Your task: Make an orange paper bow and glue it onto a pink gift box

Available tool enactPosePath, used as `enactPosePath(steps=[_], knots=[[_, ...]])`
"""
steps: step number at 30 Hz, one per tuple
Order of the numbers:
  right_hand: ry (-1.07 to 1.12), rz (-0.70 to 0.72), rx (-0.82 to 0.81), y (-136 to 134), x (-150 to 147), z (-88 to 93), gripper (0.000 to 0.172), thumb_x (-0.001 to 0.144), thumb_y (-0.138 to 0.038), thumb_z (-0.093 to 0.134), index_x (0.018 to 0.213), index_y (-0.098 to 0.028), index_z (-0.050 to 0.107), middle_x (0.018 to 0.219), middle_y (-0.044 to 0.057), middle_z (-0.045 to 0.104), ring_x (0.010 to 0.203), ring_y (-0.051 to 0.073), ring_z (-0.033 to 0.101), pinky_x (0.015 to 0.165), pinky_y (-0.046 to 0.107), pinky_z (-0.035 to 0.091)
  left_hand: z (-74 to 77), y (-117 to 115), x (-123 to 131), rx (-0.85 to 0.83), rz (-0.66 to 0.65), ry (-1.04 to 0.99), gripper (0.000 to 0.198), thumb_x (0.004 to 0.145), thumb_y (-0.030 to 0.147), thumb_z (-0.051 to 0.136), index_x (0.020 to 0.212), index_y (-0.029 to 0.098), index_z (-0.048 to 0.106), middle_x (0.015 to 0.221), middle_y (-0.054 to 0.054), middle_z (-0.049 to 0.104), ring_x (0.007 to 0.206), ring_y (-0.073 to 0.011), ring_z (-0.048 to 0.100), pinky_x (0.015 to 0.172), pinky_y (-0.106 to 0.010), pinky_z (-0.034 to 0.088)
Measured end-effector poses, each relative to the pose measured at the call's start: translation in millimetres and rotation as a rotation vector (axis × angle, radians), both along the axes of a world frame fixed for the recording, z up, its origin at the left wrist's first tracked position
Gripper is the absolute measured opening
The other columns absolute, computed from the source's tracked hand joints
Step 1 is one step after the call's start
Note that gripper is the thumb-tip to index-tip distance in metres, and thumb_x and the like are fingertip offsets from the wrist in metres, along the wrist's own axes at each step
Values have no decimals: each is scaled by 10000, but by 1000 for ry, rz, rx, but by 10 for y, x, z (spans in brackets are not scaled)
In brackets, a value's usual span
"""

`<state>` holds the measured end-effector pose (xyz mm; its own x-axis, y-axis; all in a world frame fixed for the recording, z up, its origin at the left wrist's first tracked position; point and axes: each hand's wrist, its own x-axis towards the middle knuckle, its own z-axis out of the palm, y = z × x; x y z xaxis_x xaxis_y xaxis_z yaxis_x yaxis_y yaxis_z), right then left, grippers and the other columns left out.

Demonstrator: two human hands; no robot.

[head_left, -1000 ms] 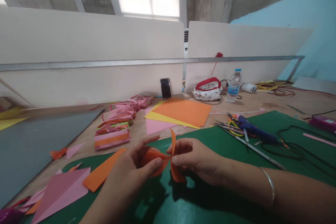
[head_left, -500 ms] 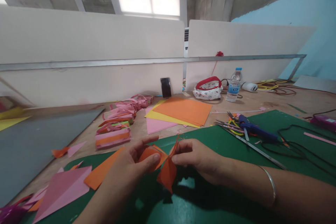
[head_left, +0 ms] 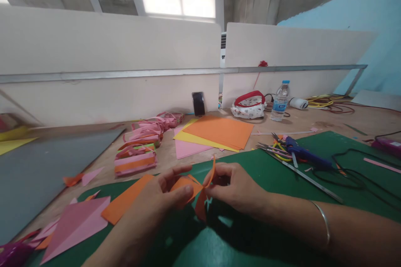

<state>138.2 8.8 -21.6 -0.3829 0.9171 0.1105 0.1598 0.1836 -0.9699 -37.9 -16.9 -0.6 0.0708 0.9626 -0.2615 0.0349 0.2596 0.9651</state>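
Observation:
Between my hands, above a dark green mat [head_left: 184, 254], is a folded piece of orange paper [head_left: 201, 208] pinched in at its middle. My left hand [head_left: 171, 190] is closed on its left flap, thumb in front and fingers behind. My right hand [head_left: 230, 183] pinches it near the narrow middle, with one flap standing up and another hanging down. Left of my left forearm lie an orange paper piece [head_left: 127, 200] and a creased pink paper sheet [head_left: 79, 227].
Beyond the mat lie orange sheets [head_left: 219, 131] over yellow and pink ones. Folded pink paper pieces [head_left: 136, 162] sit in a row to their left. A blue glue gun [head_left: 308, 154], scissors and a metal ruler [head_left: 313, 183] lie right. A water bottle [head_left: 280, 102] stands behind.
The orange paper has turned between my hands: its lower flap now shows narrower, and the upper flap stands more upright. Both hands stay in nearly the same place.

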Motion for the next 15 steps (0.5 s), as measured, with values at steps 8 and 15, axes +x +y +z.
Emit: enactPosePath(steps=[8, 15], knots=[[-99, -103, 420, -41, 50, -17, 144, 743, -121, 593, 790, -188, 712, 770, 25, 687, 722, 159, 608, 688, 261, 458, -88, 97, -84, 72, -171, -71, 684, 579, 320, 808, 1183, 175, 522, 626, 47, 602, 573, -97, 506, 558, -232, 360], [-37, -82, 344, -40, 35, -41, 171, 773, -118, 559, 835, -178, 708, 809, 27, 682, 739, 152, 592, 708, 264, 462, -162, 132, -69, 49, -165, -176, 910, 508, 336, 841, 1279, 129, 403, 577, 55, 591, 476, -60, 446, 468, -195, 273]])
